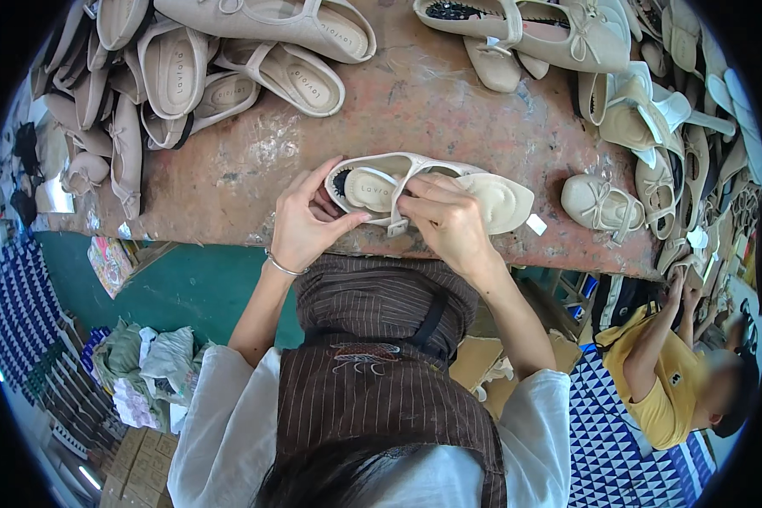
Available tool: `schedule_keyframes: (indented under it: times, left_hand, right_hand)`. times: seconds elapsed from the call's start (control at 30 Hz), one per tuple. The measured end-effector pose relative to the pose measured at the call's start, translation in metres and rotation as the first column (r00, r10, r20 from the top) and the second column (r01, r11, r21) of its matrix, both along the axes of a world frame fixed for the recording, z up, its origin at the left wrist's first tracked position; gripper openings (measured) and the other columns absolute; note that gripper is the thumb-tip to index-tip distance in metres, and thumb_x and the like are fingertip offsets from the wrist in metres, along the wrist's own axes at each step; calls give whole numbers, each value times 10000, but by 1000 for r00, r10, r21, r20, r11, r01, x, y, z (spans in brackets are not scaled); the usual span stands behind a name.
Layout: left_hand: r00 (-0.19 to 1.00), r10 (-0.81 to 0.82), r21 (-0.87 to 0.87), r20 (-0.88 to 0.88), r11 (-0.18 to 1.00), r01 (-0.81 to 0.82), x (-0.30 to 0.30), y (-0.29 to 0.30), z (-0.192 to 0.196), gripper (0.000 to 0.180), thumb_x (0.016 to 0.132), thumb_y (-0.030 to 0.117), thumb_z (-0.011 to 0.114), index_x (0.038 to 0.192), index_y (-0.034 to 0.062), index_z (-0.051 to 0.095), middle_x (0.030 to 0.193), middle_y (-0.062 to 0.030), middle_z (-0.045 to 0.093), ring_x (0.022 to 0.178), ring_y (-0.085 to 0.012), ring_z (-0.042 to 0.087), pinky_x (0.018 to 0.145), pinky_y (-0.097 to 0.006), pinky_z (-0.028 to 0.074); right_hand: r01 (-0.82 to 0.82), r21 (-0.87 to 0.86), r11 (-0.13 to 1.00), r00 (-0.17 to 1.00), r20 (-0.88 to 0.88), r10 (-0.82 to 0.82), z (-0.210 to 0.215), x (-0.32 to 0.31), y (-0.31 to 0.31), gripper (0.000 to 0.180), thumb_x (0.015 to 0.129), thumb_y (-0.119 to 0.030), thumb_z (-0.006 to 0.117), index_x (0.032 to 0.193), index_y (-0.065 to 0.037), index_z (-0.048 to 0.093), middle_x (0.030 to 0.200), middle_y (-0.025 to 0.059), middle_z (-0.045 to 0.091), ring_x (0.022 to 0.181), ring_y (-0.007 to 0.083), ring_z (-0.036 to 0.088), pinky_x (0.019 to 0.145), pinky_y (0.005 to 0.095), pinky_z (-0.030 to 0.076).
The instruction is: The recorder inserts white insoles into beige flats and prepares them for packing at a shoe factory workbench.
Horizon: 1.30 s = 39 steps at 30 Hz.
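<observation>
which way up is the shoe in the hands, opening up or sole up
Opening up: the shoe shows its inside to the camera, the pale insole visible between the left hand and right hand.

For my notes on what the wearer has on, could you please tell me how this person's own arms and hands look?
Both the left hand and the right hand are ungloved. A thin silver-coloured bangle circles the left wrist; none shows on the right. The forearms are bare, with loose, short white sleeves above them.
</observation>
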<state>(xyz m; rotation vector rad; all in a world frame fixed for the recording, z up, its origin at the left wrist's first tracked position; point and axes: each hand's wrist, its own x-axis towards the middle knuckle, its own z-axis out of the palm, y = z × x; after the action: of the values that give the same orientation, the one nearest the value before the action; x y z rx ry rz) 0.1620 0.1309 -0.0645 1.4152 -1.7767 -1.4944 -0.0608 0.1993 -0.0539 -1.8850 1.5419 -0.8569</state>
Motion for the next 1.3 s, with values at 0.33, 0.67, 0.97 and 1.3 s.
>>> schedule_keyframes:
  times: [0.33,0.67,0.97,1.3]
  left_hand:
    - [999,23,-44,22,999,-22,-1,-2,-5,640,656,205,911,1209,15,652,928,-81,664,633,-94,601,573,-238,510]
    - [993,114,-50,10,992,-114,-11,-4,-7,485,711,210,885,1107,9,691,861,-87,703,623,-96,615,561,-237,506]
    - [975,174,-42,137,985,-170,-15,-13,-17,196,781,121,787,936,32,708,597,-66,614,508,-114,538,495,-288,428]
    - [978,113,-168,172,982,-84,-15,-18,-10,59,854,77,676,886,32,695,556,-104,546,457,-159,470,471,-328,370]
  right_hand:
    - [122,-25,992,990,80,-120,-9,24,-7,243,730,95,668,919,-24,767,1043,130,733,965,254,698,778,333,569]
    - [146,55,988,982,111,-151,-11,27,-9,186,747,87,664,880,-6,755,1041,136,729,973,272,688,795,353,568]
    - [-40,-20,999,985,-170,36,-5,27,1,313,763,-23,669,1071,30,688,1283,162,624,1154,296,605,936,390,519]
    - [-236,138,962,922,-280,266,13,26,2,503,777,-113,627,1265,8,605,1303,136,625,1132,243,646,979,349,506]
